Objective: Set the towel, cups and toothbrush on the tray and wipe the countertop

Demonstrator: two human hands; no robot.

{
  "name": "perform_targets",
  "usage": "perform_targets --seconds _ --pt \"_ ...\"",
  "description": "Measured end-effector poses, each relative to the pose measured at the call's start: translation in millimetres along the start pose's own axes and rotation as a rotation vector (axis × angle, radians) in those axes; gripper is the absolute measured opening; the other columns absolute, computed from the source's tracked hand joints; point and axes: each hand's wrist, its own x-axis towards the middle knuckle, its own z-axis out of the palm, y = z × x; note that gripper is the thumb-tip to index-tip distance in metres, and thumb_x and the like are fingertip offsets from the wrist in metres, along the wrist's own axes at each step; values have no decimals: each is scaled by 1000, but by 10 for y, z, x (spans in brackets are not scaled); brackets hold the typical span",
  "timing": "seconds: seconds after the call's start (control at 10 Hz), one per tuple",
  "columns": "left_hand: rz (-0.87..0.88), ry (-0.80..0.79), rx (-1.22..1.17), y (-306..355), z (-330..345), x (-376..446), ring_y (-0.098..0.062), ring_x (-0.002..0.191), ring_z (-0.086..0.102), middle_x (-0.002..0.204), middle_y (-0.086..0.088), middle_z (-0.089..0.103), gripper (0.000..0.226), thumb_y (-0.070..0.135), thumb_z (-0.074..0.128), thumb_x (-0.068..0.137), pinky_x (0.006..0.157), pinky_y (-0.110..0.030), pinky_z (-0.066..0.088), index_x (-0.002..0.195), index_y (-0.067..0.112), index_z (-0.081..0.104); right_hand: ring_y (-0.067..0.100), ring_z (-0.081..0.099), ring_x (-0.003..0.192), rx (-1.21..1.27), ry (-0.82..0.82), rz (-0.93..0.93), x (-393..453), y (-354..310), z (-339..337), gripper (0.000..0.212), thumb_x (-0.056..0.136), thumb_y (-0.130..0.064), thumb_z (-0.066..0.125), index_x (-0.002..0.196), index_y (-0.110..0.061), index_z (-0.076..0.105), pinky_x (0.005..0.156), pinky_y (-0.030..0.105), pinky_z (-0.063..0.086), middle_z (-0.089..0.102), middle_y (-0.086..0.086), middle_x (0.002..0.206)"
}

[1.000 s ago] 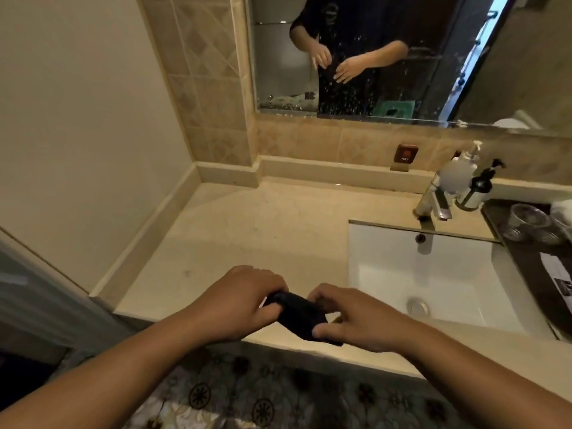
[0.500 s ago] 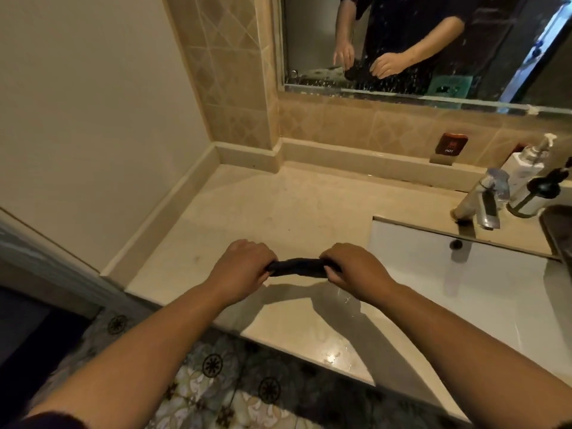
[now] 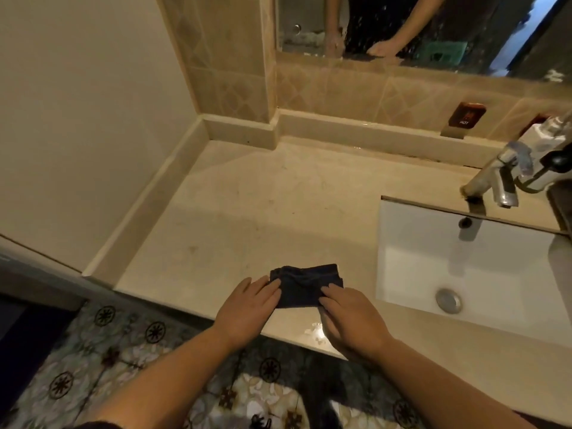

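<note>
Dark cloth (image 3: 305, 286), folded into a small rectangle, lies flat on the beige stone tabletop (image 3: 247, 212) near its front edge, left of the white sink (image 3: 464, 267). The left hand (image 3: 246, 308) rests on the cloth's left end with straight fingers pressing down, its grip spread rather than curled. The right hand (image 3: 349, 320) lies on the cloth's right end, fingers likewise flat on the fabric. A chrome tap (image 3: 498, 178) stands behind the sink, with a soap bottle (image 3: 541, 140) just beside it at the right edge.
</note>
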Motion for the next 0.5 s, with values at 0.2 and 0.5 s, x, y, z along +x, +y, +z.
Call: perform_targets --seconds 0.2,0.5 --pt "-50 -186 -14 15 -96 1 -30 151 12 166 -7 9 64 13 44 96 119 -55 6 155 15 20 14 61 107 -53 -146 81 53 -104 -291 38 88 -40 42 117 -29 63 93 33 44 66 -8 118" --pt "-60 -482 -437 -203 -1410 320 -28 109 58 126 -13 64 36 25 46 91 95 -38 44 119 13 65 27 60 89 110 -768 163 970 -213 -1356 34 90 -34 51 103 -9 69 76 35 47 69 13 104"
